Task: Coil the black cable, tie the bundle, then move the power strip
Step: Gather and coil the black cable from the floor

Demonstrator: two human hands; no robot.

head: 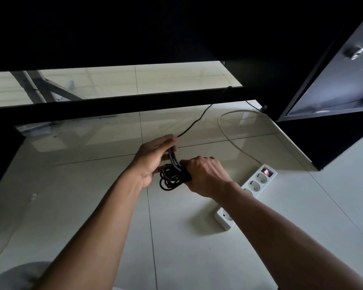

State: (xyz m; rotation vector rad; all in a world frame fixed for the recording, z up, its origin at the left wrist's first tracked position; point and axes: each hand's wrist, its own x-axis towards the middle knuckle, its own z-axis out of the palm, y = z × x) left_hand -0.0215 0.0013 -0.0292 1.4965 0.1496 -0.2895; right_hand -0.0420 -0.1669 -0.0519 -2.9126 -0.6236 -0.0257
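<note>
A coiled bundle of black cable hangs between my hands above the floor. My left hand grips the top of the loops. My right hand grips the bundle's right side, where a black band wraps it. A free length of the cable runs from my left fingers up to the dark desk beam. The white power strip lies on the floor to the right, partly hidden by my right forearm, its red switch lit.
The white cord of the strip curves back toward the black cabinet at right. A dark desk beam crosses the view ahead. Pale glossy floor tiles spread around me.
</note>
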